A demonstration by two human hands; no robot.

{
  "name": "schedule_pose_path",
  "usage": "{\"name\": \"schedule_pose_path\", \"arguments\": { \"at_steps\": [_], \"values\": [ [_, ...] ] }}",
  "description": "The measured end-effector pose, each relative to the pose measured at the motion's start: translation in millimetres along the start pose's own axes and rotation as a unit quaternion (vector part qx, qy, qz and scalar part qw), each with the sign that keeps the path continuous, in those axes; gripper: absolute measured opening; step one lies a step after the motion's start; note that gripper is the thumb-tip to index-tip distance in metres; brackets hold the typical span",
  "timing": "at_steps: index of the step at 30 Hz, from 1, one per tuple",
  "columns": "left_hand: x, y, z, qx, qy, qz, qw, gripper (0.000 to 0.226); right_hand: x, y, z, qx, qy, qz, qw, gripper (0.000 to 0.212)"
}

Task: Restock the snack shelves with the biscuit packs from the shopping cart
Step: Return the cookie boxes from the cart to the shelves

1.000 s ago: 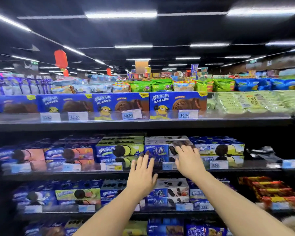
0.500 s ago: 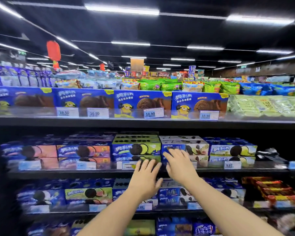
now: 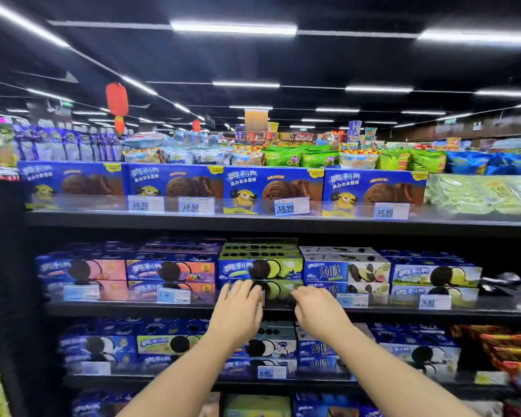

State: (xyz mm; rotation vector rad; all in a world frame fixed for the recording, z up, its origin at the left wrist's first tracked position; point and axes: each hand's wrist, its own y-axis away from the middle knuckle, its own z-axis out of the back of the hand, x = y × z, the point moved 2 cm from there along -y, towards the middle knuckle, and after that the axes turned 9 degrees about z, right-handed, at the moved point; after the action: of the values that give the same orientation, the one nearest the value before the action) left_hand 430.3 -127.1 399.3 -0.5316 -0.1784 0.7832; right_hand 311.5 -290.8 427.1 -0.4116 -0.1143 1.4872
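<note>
Both my hands reach up to the second shelf [image 3: 133,308]. My left hand [image 3: 238,308] lies with straight fingers against the front of the lower green-and-blue biscuit box [image 3: 278,288], under an identical box [image 3: 260,267]. My right hand [image 3: 319,311] touches the same box's right end, beside the white thin-biscuit boxes [image 3: 346,270]. Neither hand holds a pack. The shopping cart is out of view.
The top shelf [image 3: 253,224] carries large blue boxes with price tags. Pink and orange biscuit boxes [image 3: 169,270] fill the second shelf's left side, and blue-green ones [image 3: 433,275] its right. More boxes [image 3: 163,344] sit on the shelf below. Red packs [image 3: 506,347] lie at lower right.
Both hands have slid left along the second shelf, from the white thin-biscuit boxes to the green-and-blue box stack. The view has turned slightly with them.
</note>
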Motion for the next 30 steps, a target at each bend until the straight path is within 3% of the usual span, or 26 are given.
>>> {"name": "schedule_pose_path", "arguments": {
  "at_steps": [8, 13, 17, 22, 24, 30],
  "values": [
    [18.2, 4.7, 8.4, -0.010, -0.007, 0.041, 0.999, 0.044, 10.3, -0.8, -2.9, -0.021, -0.002, -0.039, 0.999, 0.039],
    [17.6, -12.8, 26.9, -0.070, -0.022, -0.021, 0.997, 0.035, 21.5, -14.3, 8.0, -0.070, 0.002, -0.005, 0.997, 0.032],
    [9.5, -43.9, 46.5, -0.038, -0.046, 0.009, 0.998, 0.043, 30.6, -22.6, 11.7, -0.048, 0.005, -0.016, 0.999, 0.032],
    [18.9, -58.5, 38.0, 0.038, -0.079, 0.040, 0.995, 0.072, 28.9, -16.0, 4.7, -0.060, -0.005, -0.050, 0.997, 0.039],
    [28.9, -61.5, 35.1, 0.032, -0.102, 0.021, 0.994, 0.081, 25.2, -16.6, 5.0, -0.080, 0.000, -0.048, 0.996, 0.040],
    [47.7, -68.6, 31.3, 0.017, -0.134, -0.063, 0.989, 0.078, 24.9, -19.0, 1.3, -0.080, 0.018, -0.049, 0.995, 0.039]
  ]
}}
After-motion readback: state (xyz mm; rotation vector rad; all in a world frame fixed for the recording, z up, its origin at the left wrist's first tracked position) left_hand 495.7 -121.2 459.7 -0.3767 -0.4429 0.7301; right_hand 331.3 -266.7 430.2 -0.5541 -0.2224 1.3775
